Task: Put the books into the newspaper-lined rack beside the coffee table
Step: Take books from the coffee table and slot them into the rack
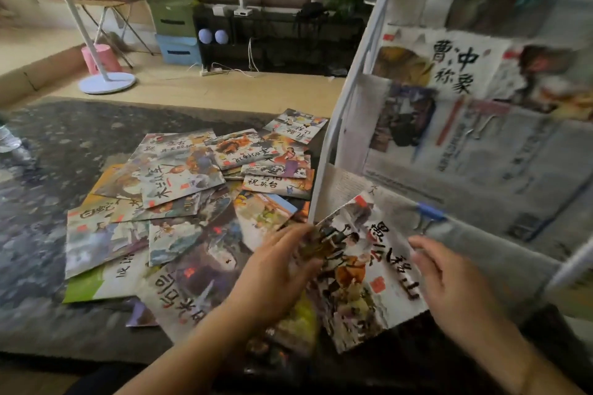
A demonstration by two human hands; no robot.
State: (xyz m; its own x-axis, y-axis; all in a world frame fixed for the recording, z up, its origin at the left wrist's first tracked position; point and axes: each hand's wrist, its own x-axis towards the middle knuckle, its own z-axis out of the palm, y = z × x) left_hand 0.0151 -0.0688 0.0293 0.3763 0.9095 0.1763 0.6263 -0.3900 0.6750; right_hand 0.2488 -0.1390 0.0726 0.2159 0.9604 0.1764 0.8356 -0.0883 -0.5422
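Note:
Several thin picture books [179, 202] lie scattered on the dark marble coffee table [48, 202]. One picture book [369, 269] with black brush lettering on a white cover is tilted up between my hands at the table's right edge. My left hand [282, 269] grips its left edge, fingers curled over the cover. My right hand [449, 272] sits at its right edge with relaxed fingers; whether it touches the book I cannot tell. The white-framed, newspaper-lined rack [465, 138] stands just right of the table, with one book [449, 74] in an upper tier.
A white floor-lamp base [107, 82] and a pink bin [101, 58] stand on the wooden floor beyond the table. A black shelf unit [279, 38], green and blue boxes [176, 32] and a power strip [211, 71] line the far wall. A blue clip [430, 212] holds newspaper on the rack.

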